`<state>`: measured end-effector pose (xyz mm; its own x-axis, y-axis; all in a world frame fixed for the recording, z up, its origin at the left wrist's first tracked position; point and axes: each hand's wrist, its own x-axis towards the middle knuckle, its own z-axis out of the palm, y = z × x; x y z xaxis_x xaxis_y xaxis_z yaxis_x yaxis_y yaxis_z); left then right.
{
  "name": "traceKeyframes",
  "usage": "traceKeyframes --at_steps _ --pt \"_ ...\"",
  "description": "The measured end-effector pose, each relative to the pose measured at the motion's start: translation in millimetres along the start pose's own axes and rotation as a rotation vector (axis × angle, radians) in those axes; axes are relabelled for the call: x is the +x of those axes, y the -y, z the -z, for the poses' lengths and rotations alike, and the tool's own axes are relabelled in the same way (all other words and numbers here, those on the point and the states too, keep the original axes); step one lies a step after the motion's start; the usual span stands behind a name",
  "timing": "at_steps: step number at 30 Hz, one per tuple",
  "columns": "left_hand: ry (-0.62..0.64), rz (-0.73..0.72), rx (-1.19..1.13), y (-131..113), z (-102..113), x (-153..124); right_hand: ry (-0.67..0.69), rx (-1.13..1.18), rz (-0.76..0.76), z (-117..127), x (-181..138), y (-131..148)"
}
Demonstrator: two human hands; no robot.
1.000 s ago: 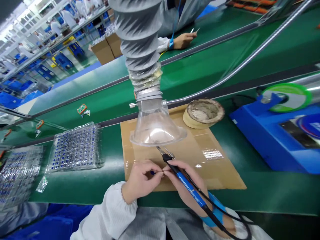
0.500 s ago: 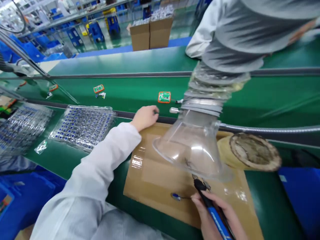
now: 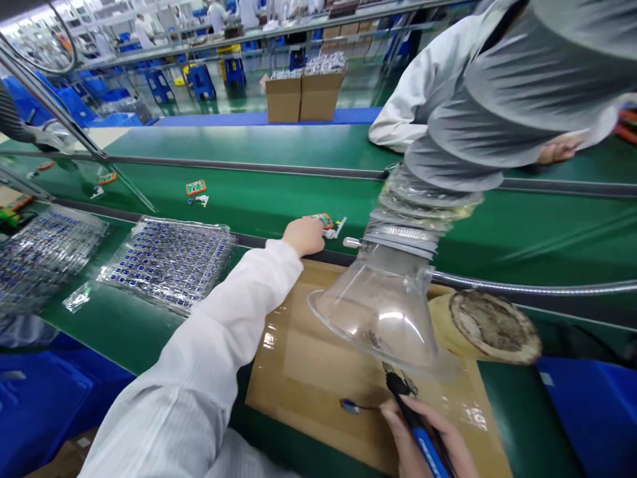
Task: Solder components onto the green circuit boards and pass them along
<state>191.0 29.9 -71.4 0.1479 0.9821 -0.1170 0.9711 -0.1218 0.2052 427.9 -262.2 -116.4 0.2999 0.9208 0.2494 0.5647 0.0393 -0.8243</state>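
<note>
My left hand [image 3: 304, 237] reaches to the near side of the green belt. Its curled fingers are on a small green circuit board [image 3: 324, 220] in an orange frame, partly covering it. Beside these fingers a white plug-like part [image 3: 336, 229] sticks out. In my right hand [image 3: 423, 435] is a soldering iron [image 3: 415, 421] with a black and blue handle, its front end under the clear fume hood [image 3: 381, 312]. A small blue part on a thin dark lead [image 3: 351, 406] lies on the cardboard [image 3: 308, 372], the lead running to my right fingertips.
A ribbed grey hose [image 3: 478, 113] rises from the hood. Right of it lies a yellowish roll [image 3: 490, 328]. Trays of small blue parts [image 3: 172, 259] sit at left. Another orange-framed board [image 3: 196, 188] is on the belt. Across the belt, a co-worker's sleeve [image 3: 423, 86] rests on the bench.
My left hand has moved forward onto the circuit board, which now sits tilted with its white part turned. The right hand keeps its place with the soldering iron. The view has tipped upward.
</note>
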Motion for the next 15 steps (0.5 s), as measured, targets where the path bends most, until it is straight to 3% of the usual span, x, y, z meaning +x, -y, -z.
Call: traceKeyframes --at_steps 3,8,13,15 --pt "-0.079 -0.045 0.062 31.1 1.1 -63.0 0.008 0.059 0.012 -1.9 -3.2 -6.2" --pt "-0.078 -0.334 0.026 56.0 -13.9 -165.4 0.042 0.124 -0.026 -3.1 -4.5 -11.0" --pt "-0.004 -0.684 -0.163 48.0 -27.3 -210.5 0.098 0.257 -0.013 -2.2 -4.1 -5.3" --pt "0.005 -0.716 -0.258 43.6 -26.7 -215.6 0.121 0.287 -0.016 -2.5 -7.1 -2.4"
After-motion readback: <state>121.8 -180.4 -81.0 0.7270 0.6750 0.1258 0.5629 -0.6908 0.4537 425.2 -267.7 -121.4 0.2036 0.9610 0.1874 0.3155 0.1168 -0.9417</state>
